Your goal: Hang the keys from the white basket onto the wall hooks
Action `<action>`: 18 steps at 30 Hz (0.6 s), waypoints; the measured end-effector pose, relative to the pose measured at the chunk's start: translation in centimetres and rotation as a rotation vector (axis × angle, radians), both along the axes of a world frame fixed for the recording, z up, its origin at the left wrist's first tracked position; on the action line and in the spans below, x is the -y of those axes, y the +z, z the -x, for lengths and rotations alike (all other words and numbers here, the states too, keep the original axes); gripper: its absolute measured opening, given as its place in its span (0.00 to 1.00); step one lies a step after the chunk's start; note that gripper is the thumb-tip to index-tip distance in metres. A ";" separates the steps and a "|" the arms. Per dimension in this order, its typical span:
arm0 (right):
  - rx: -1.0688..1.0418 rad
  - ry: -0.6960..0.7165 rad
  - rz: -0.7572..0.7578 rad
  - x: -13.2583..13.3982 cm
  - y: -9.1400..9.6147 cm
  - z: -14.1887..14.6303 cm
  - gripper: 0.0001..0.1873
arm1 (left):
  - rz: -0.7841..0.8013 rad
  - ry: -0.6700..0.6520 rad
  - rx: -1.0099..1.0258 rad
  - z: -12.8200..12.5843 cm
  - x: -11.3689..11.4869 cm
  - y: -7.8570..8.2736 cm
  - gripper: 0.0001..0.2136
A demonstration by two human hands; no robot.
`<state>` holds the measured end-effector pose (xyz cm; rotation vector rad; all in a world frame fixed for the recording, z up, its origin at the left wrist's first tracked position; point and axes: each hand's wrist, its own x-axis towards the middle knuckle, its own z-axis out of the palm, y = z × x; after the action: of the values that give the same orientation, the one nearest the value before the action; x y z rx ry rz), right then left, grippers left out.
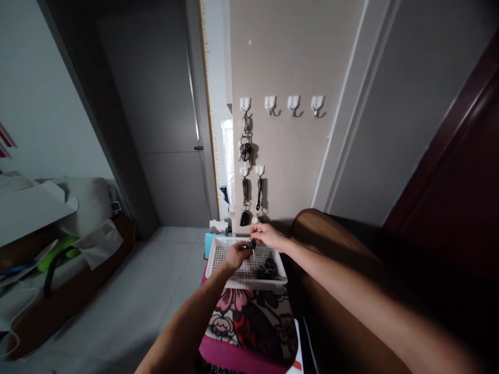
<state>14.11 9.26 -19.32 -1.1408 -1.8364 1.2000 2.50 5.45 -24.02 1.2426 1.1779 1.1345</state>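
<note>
My left hand and my right hand meet above the far side of a white perforated plastic basket. Between their fingers is a small bunch of keys, with one key pointing down. My right fingers pinch its upper part, close to a pale round charm; whether the charm belongs to this bunch I cannot tell. The left fingers are closed on the dark lower part. More dark keys lie at the basket's right side, below my right hand.
White hooks are fixed to the beige wall. From the left ones hang a key bunch, a black car key and a dark strap. The basket rests on a floral-patterned surface, beside a brown wooden piece and a blue box.
</note>
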 end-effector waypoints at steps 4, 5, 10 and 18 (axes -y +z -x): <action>0.062 -0.051 -0.120 -0.5 0.6 -0.2 0.04 | -0.069 0.048 -0.026 1.0 -0.6 1.4 0.02; 0.071 -0.056 -0.137 -0.6 0.8 -0.2 0.04 | -0.081 0.068 -0.026 1.3 -0.8 1.8 0.02; 0.040 -0.040 -0.167 -0.3 2.1 0.0 0.05 | -0.093 0.081 0.064 2.2 -1.3 3.9 0.07; -0.028 -0.069 -0.147 -0.2 3.2 0.2 0.07 | -0.032 -0.025 0.264 2.4 -0.9 6.6 0.12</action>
<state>13.89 9.42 -16.13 -1.0898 -1.8173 1.0195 0.12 6.38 -17.42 1.0897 0.9473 1.2600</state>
